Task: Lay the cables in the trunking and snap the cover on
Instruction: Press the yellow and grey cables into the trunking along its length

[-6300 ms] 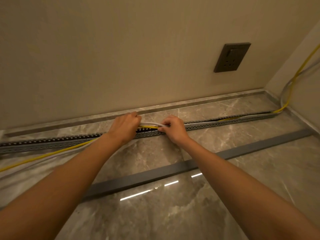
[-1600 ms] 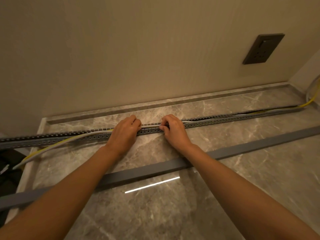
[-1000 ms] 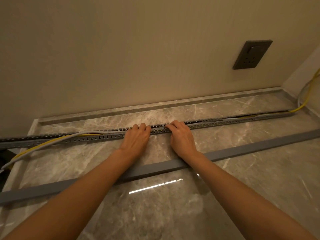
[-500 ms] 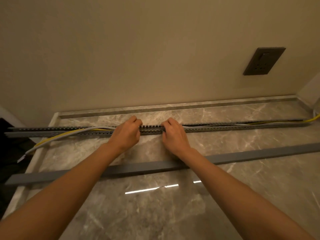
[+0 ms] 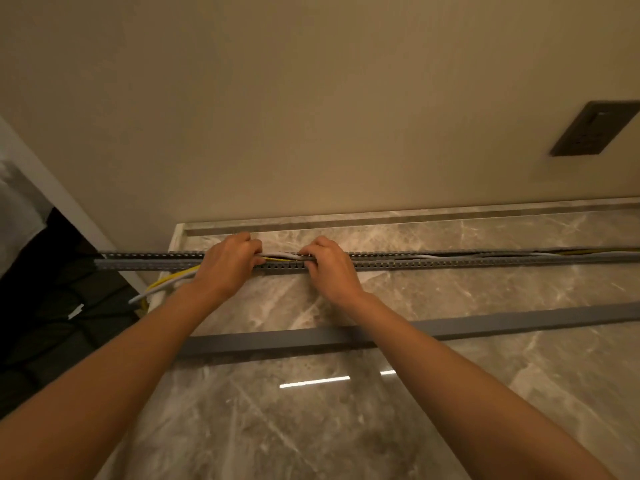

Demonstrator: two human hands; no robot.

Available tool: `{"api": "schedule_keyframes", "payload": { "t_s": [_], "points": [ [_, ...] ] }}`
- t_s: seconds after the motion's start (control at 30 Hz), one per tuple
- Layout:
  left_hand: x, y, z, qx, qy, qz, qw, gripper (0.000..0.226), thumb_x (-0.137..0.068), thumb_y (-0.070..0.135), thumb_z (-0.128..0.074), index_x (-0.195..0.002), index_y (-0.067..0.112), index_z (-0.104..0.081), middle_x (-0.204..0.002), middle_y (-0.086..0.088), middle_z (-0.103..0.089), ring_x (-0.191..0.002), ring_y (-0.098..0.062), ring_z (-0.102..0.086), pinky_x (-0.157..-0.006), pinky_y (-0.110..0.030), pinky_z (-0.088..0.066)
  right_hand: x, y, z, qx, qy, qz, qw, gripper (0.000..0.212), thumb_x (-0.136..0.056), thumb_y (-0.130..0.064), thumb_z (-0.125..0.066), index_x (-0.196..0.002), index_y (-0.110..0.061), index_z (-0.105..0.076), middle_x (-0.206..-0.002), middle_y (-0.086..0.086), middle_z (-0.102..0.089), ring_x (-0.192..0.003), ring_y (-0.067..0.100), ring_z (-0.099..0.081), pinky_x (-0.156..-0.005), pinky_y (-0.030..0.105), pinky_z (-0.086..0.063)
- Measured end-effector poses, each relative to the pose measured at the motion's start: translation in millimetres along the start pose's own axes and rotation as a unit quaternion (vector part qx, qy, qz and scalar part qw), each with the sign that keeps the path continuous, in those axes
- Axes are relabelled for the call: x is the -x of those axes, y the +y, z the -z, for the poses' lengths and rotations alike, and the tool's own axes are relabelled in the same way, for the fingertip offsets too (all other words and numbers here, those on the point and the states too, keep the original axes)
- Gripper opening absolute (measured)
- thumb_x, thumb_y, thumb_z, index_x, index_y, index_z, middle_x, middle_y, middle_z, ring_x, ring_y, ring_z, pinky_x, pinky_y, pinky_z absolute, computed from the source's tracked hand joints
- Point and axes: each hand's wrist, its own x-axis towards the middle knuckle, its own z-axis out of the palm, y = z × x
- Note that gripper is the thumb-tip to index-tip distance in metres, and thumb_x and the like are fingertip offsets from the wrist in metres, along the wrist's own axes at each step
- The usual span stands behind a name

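Note:
A long grey slotted trunking [image 5: 450, 261] lies across the marble surface, parallel to the wall. A white cable [image 5: 282, 254] and a yellow cable [image 5: 277, 259] run inside it from the right. My left hand [image 5: 230, 263] and my right hand [image 5: 327, 263] rest on the trunking side by side, fingers curled on the cables in the short gap between them. Left of my left hand the cables [image 5: 169, 280] leave the trunking and hang over the surface's left edge. The flat grey cover [image 5: 485, 325] lies loose on the marble, nearer to me, partly hidden under my forearms.
The marble surface [image 5: 450, 393] ends at a left edge near the trunking's end, with a dark area [image 5: 52, 323] beyond and below. A beige wall stands right behind the trunking. A dark wall socket [image 5: 595, 128] sits at the upper right.
Both hands have shifted left along the trunking toward its left end. More of the cables now lies inside the channel to the right. The view has followed leftward.

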Motion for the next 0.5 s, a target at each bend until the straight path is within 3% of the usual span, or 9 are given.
{"api": "schedule_keyframes", "payload": {
  "t_s": [0.17,0.33,0.43,0.5],
  "points": [
    [-3.6,-20.9,-0.2,-0.001,-0.011,-0.047,0.999,0.026,-0.094,0.017,-0.052,-0.1,-0.001,-0.069,-0.103,-0.02,-0.063,-0.098,-0.035,-0.057,-0.078,-0.041,-0.046,-4.3,-6.2,-8.0,0.021,0.007,-0.037,0.999,0.027,-0.091,-0.007,-0.05,-0.115,-0.004,-0.062,-0.11,0.014,-0.06,-0.104,0.027,-0.055,-0.09,0.037,-0.046],
    [-14.6,-25.5,0.5,0.025,-0.055,-0.028,0.998,0.017,-0.095,0.018,-0.052,-0.098,0.005,-0.062,-0.103,-0.018,-0.066,-0.094,-0.034,-0.06,-0.067,-0.035,-0.04,-1.1,-11.2,-13.2,0.024,0.041,-0.035,0.998,0.025,-0.089,-0.002,-0.052,-0.111,-0.002,-0.064,-0.106,0.017,-0.061,-0.095,0.031,-0.058,-0.084,0.042,-0.049],
    [-8.7,-25.9,-2.9,0.025,-0.005,-0.069,0.997,0.003,-0.09,0.005,-0.055,-0.094,0.005,-0.055,-0.1,-0.016,-0.063,-0.085,-0.033,-0.059,-0.06,-0.034,-0.037,2.7,-12.7,-17.6,0.046,0.051,-0.003,0.998,0.027,-0.086,0.003,-0.053,-0.11,-0.003,-0.065,-0.103,0.019,-0.06,-0.09,0.034,-0.057,-0.078,0.045,-0.052],
    [-6.1,-24.0,-4.5,-0.004,0.038,-0.105,0.994,0.009,-0.083,-0.004,-0.061,-0.085,0.003,-0.056,-0.092,-0.016,-0.059,-0.074,-0.034,-0.058,-0.053,-0.033,-0.033,3.2,-12.7,-17.3,0.068,0.045,0.018,0.997,0.026,-0.086,0.003,-0.055,-0.109,-0.002,-0.065,-0.101,0.02,-0.059,-0.085,0.036,-0.059,-0.075,0.044,-0.054]
  ]
}}
